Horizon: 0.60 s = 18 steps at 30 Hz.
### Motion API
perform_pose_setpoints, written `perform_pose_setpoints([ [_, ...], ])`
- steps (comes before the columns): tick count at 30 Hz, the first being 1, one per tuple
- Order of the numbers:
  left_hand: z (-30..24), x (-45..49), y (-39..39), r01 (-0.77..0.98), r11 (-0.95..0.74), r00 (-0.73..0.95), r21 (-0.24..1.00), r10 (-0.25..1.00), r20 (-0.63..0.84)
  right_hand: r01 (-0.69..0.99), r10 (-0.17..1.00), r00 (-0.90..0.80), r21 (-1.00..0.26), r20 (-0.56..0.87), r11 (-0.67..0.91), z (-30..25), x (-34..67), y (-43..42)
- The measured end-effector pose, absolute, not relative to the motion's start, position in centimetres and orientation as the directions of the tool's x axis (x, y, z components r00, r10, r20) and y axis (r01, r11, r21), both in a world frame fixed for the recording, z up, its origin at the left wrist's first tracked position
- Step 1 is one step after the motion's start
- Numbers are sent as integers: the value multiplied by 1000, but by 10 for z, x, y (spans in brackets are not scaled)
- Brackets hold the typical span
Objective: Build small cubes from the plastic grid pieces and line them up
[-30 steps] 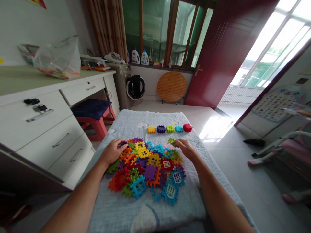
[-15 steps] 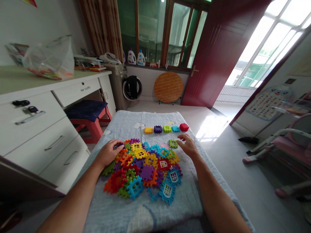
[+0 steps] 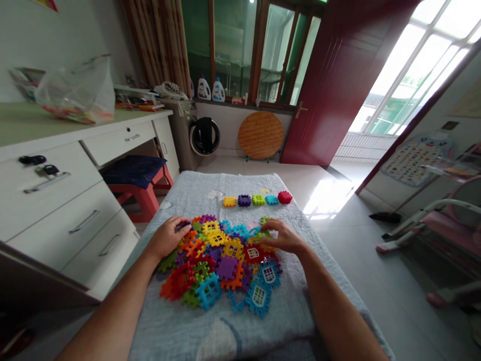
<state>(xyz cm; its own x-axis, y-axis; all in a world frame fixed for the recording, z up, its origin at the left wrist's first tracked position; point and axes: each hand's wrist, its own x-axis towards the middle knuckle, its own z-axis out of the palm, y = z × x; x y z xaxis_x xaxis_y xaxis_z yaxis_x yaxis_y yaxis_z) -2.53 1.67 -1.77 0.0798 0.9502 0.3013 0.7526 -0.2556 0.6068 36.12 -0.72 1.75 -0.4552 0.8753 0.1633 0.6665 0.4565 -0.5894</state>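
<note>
A pile of colourful plastic interlocking blocks (image 3: 227, 267) with toothed edges lies on a pale blue cloth (image 3: 180, 326). My left hand (image 3: 171, 237) rests at the pile's left edge. Its thumb and fingers are apart, with a dark purple piece (image 3: 184, 225) showing between them. Over the upper right of the pile is my right hand (image 3: 283, 235), fingers spread, close to green and yellow pieces. Its fingertips partly cover those pieces, so contact is hard to judge. One green piece (image 3: 265, 220) shows just beyond my right fingers.
Behind the pile stands a row of several blocks, from a yellow one (image 3: 229, 201) to a red one (image 3: 284, 197). A white desk (image 3: 56, 135) and a red stool (image 3: 145, 195) are at left. A pink chair (image 3: 443, 225) is at right.
My right hand has moved left and slightly nearer, from beside the green piece to over the pile's right side. My left hand has stayed put.
</note>
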Motion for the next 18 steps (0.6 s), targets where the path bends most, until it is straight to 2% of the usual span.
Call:
perform_pose_setpoints([
  [4,-16,-25,17,754,-253,76,606,950,302,648,934,-319,-682,161,340,9,366,0],
  [9,-17,-26,17,756,-256,75,603,948,309,652,966,-77,-720,249,237,-3,377,10],
  [14,-19,-28,19,767,-250,84,590,952,293,793,972,-12,-591,233,151,-8,392,14],
  [18,-19,-28,19,769,-254,92,587,952,292,830,975,-103,-523,198,194,-13,405,15],
])
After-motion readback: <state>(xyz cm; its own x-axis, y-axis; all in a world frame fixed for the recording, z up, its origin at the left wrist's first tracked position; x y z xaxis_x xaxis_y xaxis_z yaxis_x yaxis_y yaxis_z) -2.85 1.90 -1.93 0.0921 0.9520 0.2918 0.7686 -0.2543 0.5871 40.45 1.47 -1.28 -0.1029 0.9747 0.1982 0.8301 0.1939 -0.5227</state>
